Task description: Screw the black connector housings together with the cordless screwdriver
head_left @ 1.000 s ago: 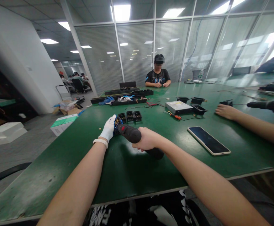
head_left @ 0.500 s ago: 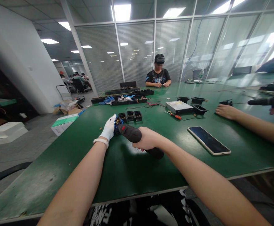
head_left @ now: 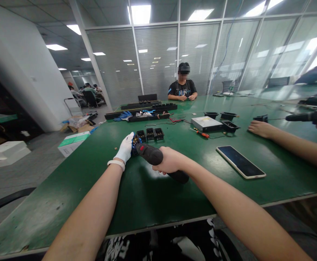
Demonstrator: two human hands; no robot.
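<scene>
Two-handed work near the left part of a green tabletop (head_left: 136, 203), seen from the worker's head. The left hand (head_left: 126, 148), in a white glove with blue on its inner side, is clamped on a small black housing (head_left: 136, 140) with brass-coloured parts; its far fingers are hidden. The right hand (head_left: 171, 159), bare, has its fingers wrapped round the grip of a black power drill (head_left: 151, 154), whose nose points at the housing; whether the tip touches cannot be told. Just beyond the housing, three black boxes (head_left: 150, 134) stand side by side, leaving little room on that side. Green surface stretches from the drill to the front edge (head_left: 180, 223), and from the glove to the slanting left edge. To the right, well apart, lie a phone (head_left: 241, 162) and a screwdriver (head_left: 203, 134), the latter near a silver case (head_left: 206, 124); farther right rests a co-worker's hand (head_left: 259, 129)
</scene>
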